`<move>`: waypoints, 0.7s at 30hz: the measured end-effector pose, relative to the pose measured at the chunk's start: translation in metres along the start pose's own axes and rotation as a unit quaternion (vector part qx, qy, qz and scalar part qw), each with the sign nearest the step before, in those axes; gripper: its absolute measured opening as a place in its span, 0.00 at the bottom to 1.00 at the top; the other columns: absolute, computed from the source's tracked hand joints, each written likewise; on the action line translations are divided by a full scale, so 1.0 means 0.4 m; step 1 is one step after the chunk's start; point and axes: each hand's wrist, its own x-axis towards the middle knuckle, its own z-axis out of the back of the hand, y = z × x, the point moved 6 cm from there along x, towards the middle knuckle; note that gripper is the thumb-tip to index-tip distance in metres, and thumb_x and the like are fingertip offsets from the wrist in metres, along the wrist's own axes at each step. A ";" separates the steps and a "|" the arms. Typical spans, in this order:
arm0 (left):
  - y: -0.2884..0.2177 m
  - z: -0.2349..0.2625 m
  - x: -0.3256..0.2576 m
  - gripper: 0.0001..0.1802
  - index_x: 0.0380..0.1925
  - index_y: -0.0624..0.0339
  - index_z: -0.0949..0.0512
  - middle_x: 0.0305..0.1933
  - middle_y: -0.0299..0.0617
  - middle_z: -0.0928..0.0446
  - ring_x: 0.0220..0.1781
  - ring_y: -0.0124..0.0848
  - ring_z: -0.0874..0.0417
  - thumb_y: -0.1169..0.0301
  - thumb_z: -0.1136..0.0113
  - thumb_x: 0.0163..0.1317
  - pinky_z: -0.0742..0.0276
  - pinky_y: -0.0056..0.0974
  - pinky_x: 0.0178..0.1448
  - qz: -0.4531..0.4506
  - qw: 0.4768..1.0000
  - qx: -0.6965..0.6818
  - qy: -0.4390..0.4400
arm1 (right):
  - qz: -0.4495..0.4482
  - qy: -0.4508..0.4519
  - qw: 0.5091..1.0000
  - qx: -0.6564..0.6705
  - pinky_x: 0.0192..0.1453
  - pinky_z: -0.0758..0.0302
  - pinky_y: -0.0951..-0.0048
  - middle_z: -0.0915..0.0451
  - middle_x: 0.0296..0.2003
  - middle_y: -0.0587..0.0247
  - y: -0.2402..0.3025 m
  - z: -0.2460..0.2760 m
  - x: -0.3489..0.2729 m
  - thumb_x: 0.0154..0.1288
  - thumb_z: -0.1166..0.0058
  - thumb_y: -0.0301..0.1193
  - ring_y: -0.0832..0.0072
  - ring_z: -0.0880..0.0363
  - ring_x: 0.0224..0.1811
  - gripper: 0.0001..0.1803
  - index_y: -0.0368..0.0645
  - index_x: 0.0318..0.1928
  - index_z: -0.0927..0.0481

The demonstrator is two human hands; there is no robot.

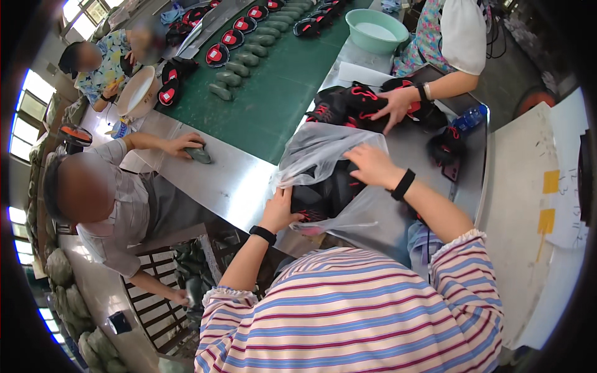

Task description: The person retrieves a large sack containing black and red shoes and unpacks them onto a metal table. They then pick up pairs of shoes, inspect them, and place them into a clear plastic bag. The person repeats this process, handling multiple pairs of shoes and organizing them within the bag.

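Note:
In front of me lies a clear plastic bag (314, 148), its mouth spread toward me. Black shoes (336, 189) with red details show inside it. My left hand (278, 211) grips the bag's near left edge, beside the shoes. Over the far side of the opening, my right hand (373, 165) has its bent fingers on the film, seemingly holding the rim. Beyond the bag is a pile of black and red shoes (351, 102). A co-worker's hand (398, 107) rests on that pile, just past my right hand.
A green belt (280, 93) carries rows of grey-green shoe lasts (247, 59) and shoes. At left, a seated co-worker's hand (185, 144) touches a last (200, 154). A green basin (376, 31) stands far right; a blue bottle (471, 117) lies near the metal table's right edge.

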 end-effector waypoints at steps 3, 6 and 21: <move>-0.056 0.024 0.004 0.54 0.60 0.63 0.43 0.59 0.52 0.38 0.61 0.45 0.36 0.58 0.25 0.30 0.38 0.47 0.58 -0.111 0.988 0.098 -0.039 | 0.027 0.086 0.988 0.122 0.47 0.27 0.61 0.26 0.45 0.57 0.119 -0.023 0.020 0.48 0.40 0.39 0.59 0.32 0.52 0.24 0.43 0.46 0.26; -0.150 0.030 0.023 0.56 0.60 0.65 0.43 0.62 0.48 0.40 0.64 0.45 0.40 0.54 0.26 0.30 0.41 0.49 0.62 -0.317 0.928 0.193 -0.033 | 0.025 0.044 0.999 -0.005 0.47 0.28 0.54 0.29 0.49 0.56 0.136 -0.117 0.029 0.40 0.36 0.47 0.55 0.32 0.52 0.39 0.45 0.54 0.32; 0.112 -0.207 0.173 0.51 0.57 0.63 0.35 0.57 0.46 0.30 0.61 0.38 0.32 0.45 0.28 0.35 0.39 0.37 0.64 -0.062 0.976 -0.166 0.124 | -0.066 0.139 0.960 0.234 0.60 0.35 0.64 0.34 0.55 0.44 0.015 -0.195 -0.156 0.43 0.37 0.43 0.53 0.34 0.57 0.45 0.36 0.60 0.39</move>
